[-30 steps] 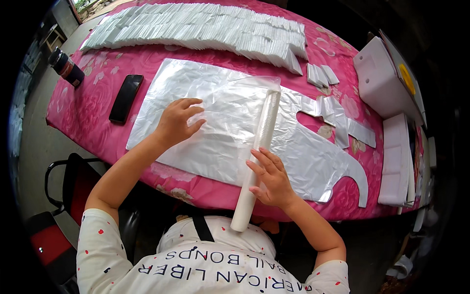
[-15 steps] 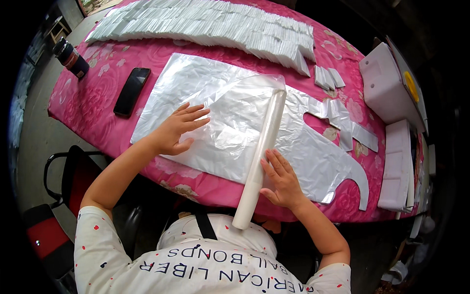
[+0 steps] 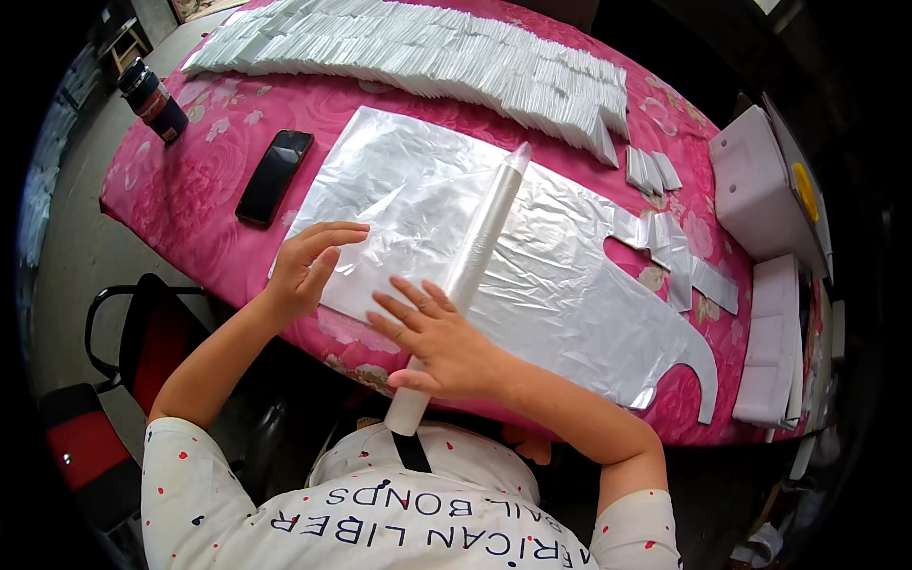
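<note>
A stack of thin clear plastic sheeting [image 3: 570, 294], with curved cut-outs and strap-like strips at its right end, lies flat and wrinkled on the table. Across it slants a long pale roll [image 3: 486, 223], apparently wrapped in clear film, its near end jutting past the table edge toward me. My right hand [image 3: 442, 347] lies over the roll's lower part with fingers spread, palm down. Close to the sheeting's left edge, my left hand [image 3: 309, 271] is held with fingers stretched out and thumb apart, grasping nothing.
Long rows of folded white plastic packets [image 3: 408, 57] line the table's far side, with a few loose packets [image 3: 653, 172] at their right. A black phone [image 3: 275, 178] and a dark bottle [image 3: 152, 103] are on the left. White foam boxes [image 3: 760, 180] stand at the right edge.
The roll has moved left across the sheeting, and the loose film over its left side no longer shows. My right hand has travelled left with it; my left hand has drawn back leftward.
</note>
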The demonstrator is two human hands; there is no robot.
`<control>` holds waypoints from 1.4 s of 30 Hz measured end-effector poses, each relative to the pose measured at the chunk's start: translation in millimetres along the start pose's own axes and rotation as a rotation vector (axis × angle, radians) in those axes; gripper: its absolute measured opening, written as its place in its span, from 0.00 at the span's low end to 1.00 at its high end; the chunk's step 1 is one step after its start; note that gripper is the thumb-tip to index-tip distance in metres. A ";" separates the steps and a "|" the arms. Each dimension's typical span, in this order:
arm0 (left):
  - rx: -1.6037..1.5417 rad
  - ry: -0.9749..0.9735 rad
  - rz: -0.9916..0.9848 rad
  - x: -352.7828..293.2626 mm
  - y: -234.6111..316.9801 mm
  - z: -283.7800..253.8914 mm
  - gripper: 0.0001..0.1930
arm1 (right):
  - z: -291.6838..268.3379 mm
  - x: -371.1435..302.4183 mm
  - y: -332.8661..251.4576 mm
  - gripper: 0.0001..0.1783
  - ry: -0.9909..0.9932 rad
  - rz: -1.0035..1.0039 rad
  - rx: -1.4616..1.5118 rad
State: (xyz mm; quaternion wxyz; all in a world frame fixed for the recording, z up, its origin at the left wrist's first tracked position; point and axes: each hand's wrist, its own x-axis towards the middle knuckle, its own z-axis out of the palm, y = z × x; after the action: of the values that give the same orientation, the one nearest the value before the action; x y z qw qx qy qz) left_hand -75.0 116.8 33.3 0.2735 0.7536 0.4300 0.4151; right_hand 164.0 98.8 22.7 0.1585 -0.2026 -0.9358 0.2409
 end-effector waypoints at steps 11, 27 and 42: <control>-0.047 0.126 -0.410 -101.1 11.3 -37.0 0.15 | -13.2 68.8 86.4 0.27 0.059 -0.045 -0.225; -0.386 0.012 -0.779 -108.1 18.6 -20.2 0.38 | 74.0 197.7 49.6 0.47 0.800 0.686 0.432; -1.262 -0.420 -0.868 -74.6 74.5 26.8 0.30 | -52.6 80.2 23.3 0.30 0.952 0.301 1.637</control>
State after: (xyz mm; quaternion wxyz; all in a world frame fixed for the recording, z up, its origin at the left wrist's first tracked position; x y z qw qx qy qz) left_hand -41.8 14.3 47.9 0.8618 0.2838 0.3083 0.2857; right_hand 122.2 174.4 70.5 0.5819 -0.2239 -0.2790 0.7304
